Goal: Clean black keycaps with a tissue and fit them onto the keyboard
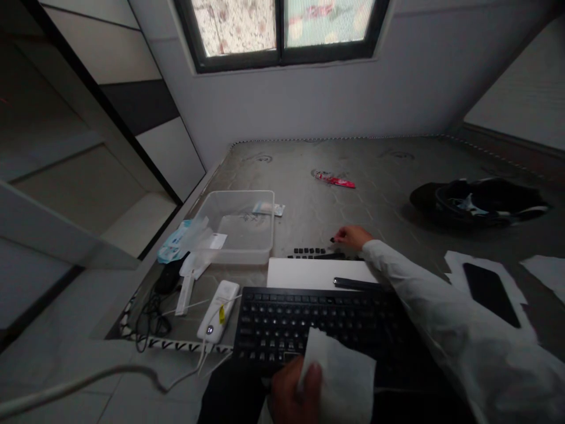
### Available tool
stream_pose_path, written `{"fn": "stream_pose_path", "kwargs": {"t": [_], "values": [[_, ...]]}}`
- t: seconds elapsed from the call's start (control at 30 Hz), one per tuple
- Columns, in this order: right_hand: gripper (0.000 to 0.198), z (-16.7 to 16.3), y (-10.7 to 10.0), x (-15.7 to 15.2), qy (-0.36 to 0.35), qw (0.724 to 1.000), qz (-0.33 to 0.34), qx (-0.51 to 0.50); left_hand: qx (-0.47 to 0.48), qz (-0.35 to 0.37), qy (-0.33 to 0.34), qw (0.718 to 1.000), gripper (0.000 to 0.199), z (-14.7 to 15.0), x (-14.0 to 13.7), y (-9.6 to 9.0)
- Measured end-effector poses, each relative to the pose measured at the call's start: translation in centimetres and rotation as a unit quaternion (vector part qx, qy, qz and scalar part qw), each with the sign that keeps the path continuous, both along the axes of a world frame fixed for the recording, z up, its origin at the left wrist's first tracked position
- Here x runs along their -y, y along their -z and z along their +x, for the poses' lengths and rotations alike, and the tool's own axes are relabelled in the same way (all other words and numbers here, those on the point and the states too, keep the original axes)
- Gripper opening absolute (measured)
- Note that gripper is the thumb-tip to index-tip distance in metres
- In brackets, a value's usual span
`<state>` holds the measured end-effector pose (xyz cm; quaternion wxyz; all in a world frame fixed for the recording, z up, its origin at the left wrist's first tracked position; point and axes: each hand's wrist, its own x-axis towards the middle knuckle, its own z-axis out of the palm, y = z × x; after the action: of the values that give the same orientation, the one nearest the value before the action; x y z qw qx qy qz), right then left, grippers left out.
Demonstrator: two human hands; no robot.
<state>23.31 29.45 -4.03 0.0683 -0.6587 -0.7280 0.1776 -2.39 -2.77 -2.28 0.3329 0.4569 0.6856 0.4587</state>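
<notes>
On my lap lies a black keyboard (309, 312), several of its key positions showing without caps near the lower left. My left hand (296, 388) is closed on a white tissue (342, 377) over the keyboard's front part. Stretched past the keyboard, my right hand (352, 237) pinches a small black keycap (332, 239) just above the grey mat. Rows of loose black keycaps (309, 251) lie close to that hand. In front of them is a white board (300, 274), with a slim black bar-shaped tool (353, 284) resting on it.
A clear plastic box (238, 256) stands left of the keycaps. Nearby are a white power strip (218, 312), a black cable (154, 318) and a blue packet (174, 241). A red item (338, 181) lies farther back. To the right are a black phone (491, 293) and a dark bag-like object (481, 203).
</notes>
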Motion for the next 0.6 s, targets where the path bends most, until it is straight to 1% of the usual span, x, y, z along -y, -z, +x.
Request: {"fn": "stream_pose_path", "kwargs": {"t": [0.07, 0.17, 0.27, 0.37, 0.43, 0.47, 0.53, 0.6], "values": [[0.017, 0.0, -1.8, 1.8, 0.004, 0.999, 0.030, -0.037, 0.018, 0.022, 0.010, 1.000, 0.050, 0.0, -0.6, -0.7], [0.024, -0.4, -5.0, 6.1, 0.005, 0.992, 0.060, -0.107, 0.045, 0.045, 0.030, 0.998, 0.048, -0.3, -1.3, -1.4], [0.029, -1.5, -8.6, 12.0, -0.002, 0.982, 0.077, -0.175, 0.093, 0.054, 0.041, 0.993, 0.043, -0.4, -1.7, -1.8], [0.029, -3.4, -11.5, 19.1, 0.017, 0.965, 0.096, -0.245, 0.150, 0.062, 0.016, 0.987, 0.044, -0.3, -1.6, -1.7], [0.030, -5.0, -12.1, 23.7, 0.034, 0.946, 0.091, -0.308, 0.176, 0.062, 0.020, 0.982, 0.044, -0.1, -1.3, -1.5], [0.030, -5.9, -12.0, 25.9, 0.045, 0.938, 0.086, -0.332, 0.190, 0.062, 0.024, 0.979, 0.044, 0.0, -1.1, -1.4], [0.031, -7.9, -10.8, 29.5, 0.081, 0.924, 0.081, -0.365, 0.235, 0.063, 0.031, 0.969, 0.046, 0.2, -0.5, -1.2], [0.029, -9.7, -9.1, 32.1, 0.101, 0.915, 0.074, -0.384, 0.288, 0.059, 0.038, 0.955, 0.047, 0.3, 0.1, -1.2]]}}
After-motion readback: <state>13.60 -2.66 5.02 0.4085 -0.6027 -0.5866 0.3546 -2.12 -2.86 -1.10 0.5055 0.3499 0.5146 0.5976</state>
